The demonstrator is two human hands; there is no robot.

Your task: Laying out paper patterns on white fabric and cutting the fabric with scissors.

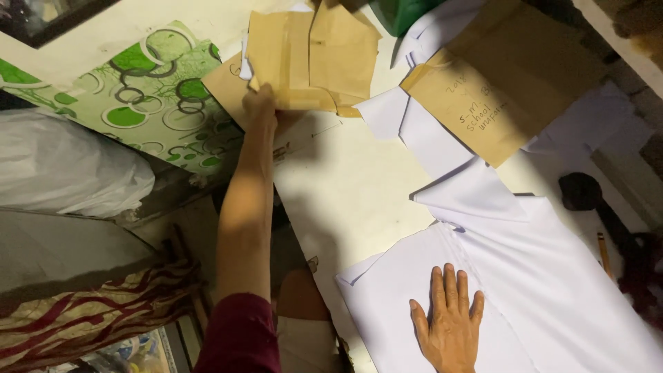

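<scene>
L hand (261, 103) grips brown paper pieces (311, 59).

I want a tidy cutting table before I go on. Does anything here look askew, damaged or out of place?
Nothing looks damaged or spilled. The brown paper pieces gripped by the left hand lie in a loose, overlapping pile at mixed angles. The right hand rests flat on the white cloth, which lies smooth. A pencil lies near the table's right edge.

A green-patterned sheet (148, 97), a pencil (604, 254), striped cloth (83, 321).
</scene>
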